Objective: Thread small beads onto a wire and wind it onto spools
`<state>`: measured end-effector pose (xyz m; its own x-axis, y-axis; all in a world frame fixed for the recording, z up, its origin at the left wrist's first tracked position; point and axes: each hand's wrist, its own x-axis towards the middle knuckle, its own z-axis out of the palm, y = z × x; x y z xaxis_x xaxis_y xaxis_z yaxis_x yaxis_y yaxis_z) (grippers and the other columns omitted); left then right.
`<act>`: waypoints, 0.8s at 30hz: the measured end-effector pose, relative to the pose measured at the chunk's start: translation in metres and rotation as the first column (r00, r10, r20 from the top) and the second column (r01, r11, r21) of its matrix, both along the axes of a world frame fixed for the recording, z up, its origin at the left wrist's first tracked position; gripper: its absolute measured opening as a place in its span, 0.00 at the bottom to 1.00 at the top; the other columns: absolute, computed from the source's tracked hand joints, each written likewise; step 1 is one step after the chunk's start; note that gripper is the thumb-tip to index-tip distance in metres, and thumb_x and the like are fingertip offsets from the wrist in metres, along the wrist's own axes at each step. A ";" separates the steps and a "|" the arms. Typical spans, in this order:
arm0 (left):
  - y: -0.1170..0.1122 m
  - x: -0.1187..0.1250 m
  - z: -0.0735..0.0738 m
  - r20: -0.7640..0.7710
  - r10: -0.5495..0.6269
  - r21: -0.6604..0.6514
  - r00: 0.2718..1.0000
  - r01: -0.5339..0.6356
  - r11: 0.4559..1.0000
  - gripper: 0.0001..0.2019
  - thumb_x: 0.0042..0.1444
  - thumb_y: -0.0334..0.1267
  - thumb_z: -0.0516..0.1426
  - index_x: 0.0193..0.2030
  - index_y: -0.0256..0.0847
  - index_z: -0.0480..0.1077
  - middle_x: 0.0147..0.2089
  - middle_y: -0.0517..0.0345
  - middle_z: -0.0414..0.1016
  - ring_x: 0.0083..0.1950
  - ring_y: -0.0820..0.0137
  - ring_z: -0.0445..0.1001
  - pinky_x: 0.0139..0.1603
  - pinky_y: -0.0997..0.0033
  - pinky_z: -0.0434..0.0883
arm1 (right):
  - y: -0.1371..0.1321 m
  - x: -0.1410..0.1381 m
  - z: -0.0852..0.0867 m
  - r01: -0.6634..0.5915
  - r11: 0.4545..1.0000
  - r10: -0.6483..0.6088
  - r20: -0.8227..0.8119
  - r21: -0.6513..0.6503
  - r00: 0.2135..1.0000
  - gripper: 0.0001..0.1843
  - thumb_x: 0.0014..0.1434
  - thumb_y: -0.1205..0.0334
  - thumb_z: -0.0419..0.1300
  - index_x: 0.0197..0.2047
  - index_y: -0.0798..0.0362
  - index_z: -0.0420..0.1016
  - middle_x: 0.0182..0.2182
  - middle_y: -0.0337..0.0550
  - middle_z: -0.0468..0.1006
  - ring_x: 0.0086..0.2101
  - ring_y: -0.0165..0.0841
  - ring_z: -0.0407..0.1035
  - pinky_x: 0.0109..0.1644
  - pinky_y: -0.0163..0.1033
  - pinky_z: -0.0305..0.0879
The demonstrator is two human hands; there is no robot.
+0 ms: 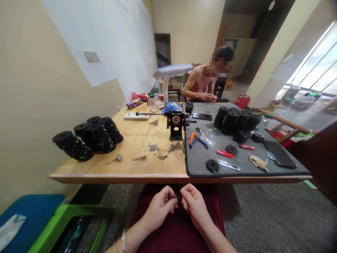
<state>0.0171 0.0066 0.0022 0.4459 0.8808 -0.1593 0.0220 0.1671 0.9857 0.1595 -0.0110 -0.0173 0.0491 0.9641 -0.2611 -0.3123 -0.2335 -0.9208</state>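
My left hand (160,207) and my right hand (194,203) are held close together over my lap, below the front edge of the wooden table (137,172). Both have the fingers curled into a pinch, fingertips almost meeting around a tiny dark item (177,197) that is too small to name. A bracelet sits on my left wrist. The nearest things on the table are a scatter of small beads and metal pieces (168,149) and a black hand-crank winder (176,123).
Black spools are stacked at the left (86,138) and on the grey mat (237,121). The mat (196,165) holds pliers (196,140), a red-handled tool (224,153), black discs and a phone. A desk lamp (171,72) stands behind. Another person (207,82) sits at the far end.
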 end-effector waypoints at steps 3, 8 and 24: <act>0.001 0.001 0.001 0.090 0.021 -0.099 0.996 -0.012 0.995 0.09 0.50 0.39 0.59 0.28 0.40 0.61 0.25 0.61 0.69 0.27 0.72 0.69 0.27 0.73 0.67 | 0.000 0.000 0.000 0.022 1.000 -0.023 0.020 0.020 1.000 0.20 0.51 0.46 0.61 0.25 0.52 0.61 0.11 0.26 0.57 0.14 0.21 0.45 0.19 0.30 0.39; 0.002 0.000 -0.004 0.173 0.088 -0.240 0.981 -0.045 0.970 0.10 0.48 0.35 0.61 0.35 0.40 0.63 0.26 0.63 0.70 0.27 0.74 0.69 0.28 0.75 0.66 | -0.002 -0.002 0.003 0.001 0.999 -0.002 0.019 0.043 1.000 0.20 0.51 0.46 0.61 0.25 0.52 0.60 0.12 0.26 0.56 0.15 0.21 0.45 0.19 0.30 0.39; 0.007 0.001 -0.005 -0.104 0.081 0.077 0.991 -0.074 0.994 0.03 0.48 0.33 0.56 0.26 0.38 0.66 0.21 0.65 0.63 0.23 0.76 0.59 0.25 0.76 0.59 | -0.002 -0.004 0.003 -0.065 0.995 0.057 0.111 0.069 0.992 0.17 0.54 0.50 0.58 0.25 0.52 0.59 0.12 0.27 0.58 0.15 0.22 0.49 0.20 0.31 0.42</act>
